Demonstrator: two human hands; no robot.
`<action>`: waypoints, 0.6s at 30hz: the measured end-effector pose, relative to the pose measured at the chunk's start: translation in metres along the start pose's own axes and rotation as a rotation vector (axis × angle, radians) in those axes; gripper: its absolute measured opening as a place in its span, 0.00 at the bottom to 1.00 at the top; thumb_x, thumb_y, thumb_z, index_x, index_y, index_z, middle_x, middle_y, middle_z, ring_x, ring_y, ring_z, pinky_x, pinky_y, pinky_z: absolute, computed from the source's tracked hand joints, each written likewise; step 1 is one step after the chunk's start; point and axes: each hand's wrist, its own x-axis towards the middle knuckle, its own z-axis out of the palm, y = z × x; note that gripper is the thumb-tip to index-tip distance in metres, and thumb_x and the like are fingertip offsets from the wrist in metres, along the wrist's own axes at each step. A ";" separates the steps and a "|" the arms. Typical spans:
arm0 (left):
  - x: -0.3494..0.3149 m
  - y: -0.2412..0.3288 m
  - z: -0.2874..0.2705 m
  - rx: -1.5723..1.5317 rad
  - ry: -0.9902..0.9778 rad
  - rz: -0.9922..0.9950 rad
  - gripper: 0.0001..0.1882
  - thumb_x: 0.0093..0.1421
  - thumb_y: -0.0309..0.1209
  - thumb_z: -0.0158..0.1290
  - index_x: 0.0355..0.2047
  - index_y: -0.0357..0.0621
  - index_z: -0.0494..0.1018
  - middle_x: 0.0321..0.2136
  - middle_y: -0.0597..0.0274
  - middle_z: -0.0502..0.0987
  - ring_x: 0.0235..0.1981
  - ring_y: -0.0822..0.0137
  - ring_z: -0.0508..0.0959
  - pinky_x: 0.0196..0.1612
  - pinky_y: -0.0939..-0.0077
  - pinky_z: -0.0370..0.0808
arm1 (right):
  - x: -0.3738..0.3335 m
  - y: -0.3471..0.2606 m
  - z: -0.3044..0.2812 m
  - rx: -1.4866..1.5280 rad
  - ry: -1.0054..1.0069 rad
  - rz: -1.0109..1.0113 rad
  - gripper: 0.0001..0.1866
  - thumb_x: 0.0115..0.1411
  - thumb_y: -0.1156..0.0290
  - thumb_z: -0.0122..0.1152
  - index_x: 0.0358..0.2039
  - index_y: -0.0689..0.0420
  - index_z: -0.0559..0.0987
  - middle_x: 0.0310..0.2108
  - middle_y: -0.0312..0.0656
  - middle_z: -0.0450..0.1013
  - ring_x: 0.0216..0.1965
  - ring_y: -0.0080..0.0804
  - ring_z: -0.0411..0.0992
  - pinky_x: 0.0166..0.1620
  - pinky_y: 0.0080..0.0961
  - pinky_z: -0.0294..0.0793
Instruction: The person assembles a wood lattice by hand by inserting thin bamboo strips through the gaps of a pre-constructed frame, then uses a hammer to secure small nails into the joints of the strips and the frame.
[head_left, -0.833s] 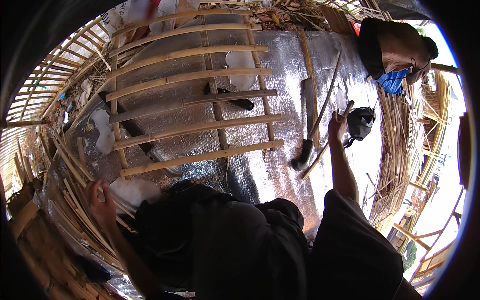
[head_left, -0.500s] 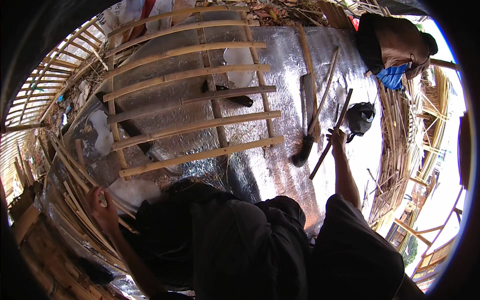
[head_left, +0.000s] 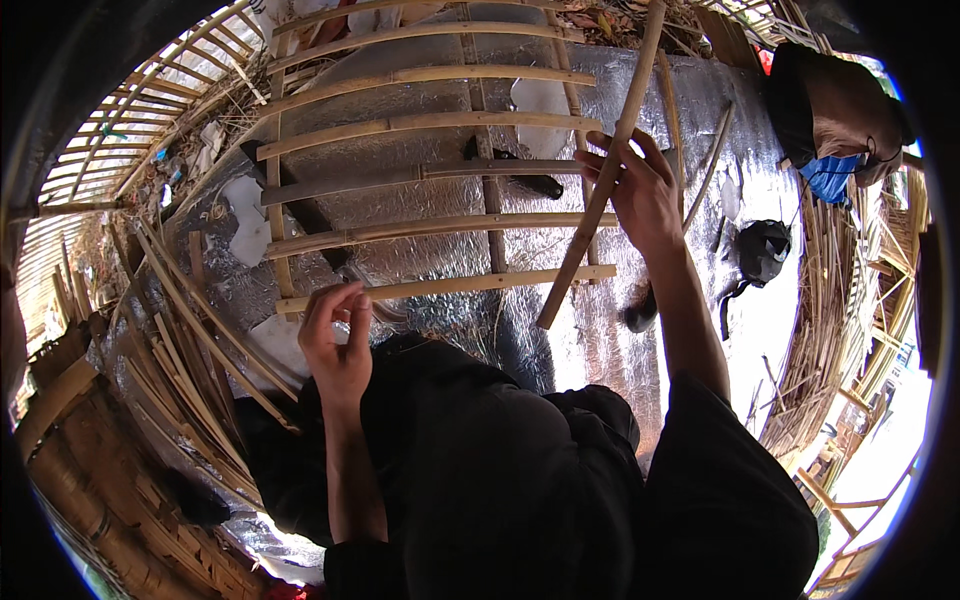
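The right hand is closed around a long bamboo strip, which is held slanted over the right side of a bamboo slat frame. The left hand is raised with fingers curled loosely, thumb near fingertips, nothing gripped. Just beyond it lies the frame's nearest slat, on silver foil sheeting.

The right hand has lifted a bamboo slat over the frame; the left hand rose.
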 end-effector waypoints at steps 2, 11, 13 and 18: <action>-0.012 0.020 0.033 -0.163 -0.163 -0.142 0.10 0.66 0.28 0.60 0.45 0.40 0.80 0.37 0.59 0.83 0.35 0.68 0.82 0.36 0.76 0.73 | 0.007 0.012 0.035 0.052 -0.029 0.019 0.18 0.74 0.70 0.51 0.59 0.63 0.68 0.51 0.54 0.77 0.51 0.53 0.80 0.53 0.40 0.83; -0.038 0.037 0.055 -0.526 -0.388 -0.561 0.14 0.73 0.34 0.54 0.45 0.34 0.81 0.25 0.65 0.81 0.23 0.80 0.72 0.28 0.82 0.70 | 0.009 0.052 0.121 0.067 -0.078 0.161 0.21 0.71 0.70 0.55 0.61 0.61 0.65 0.49 0.50 0.77 0.45 0.43 0.81 0.45 0.36 0.82; -0.042 0.026 0.050 -0.536 -0.356 -0.557 0.14 0.72 0.34 0.54 0.45 0.33 0.81 0.25 0.65 0.80 0.23 0.80 0.73 0.28 0.82 0.70 | 0.007 0.064 0.125 0.054 -0.087 0.097 0.21 0.69 0.69 0.59 0.59 0.61 0.68 0.47 0.47 0.77 0.43 0.39 0.81 0.43 0.34 0.81; -0.054 0.015 0.049 -0.458 -0.292 -0.623 0.14 0.72 0.34 0.55 0.43 0.32 0.81 0.25 0.65 0.80 0.23 0.80 0.73 0.28 0.81 0.70 | 0.005 0.071 0.123 0.049 -0.137 0.130 0.21 0.65 0.69 0.65 0.56 0.62 0.73 0.42 0.43 0.77 0.42 0.33 0.79 0.42 0.32 0.81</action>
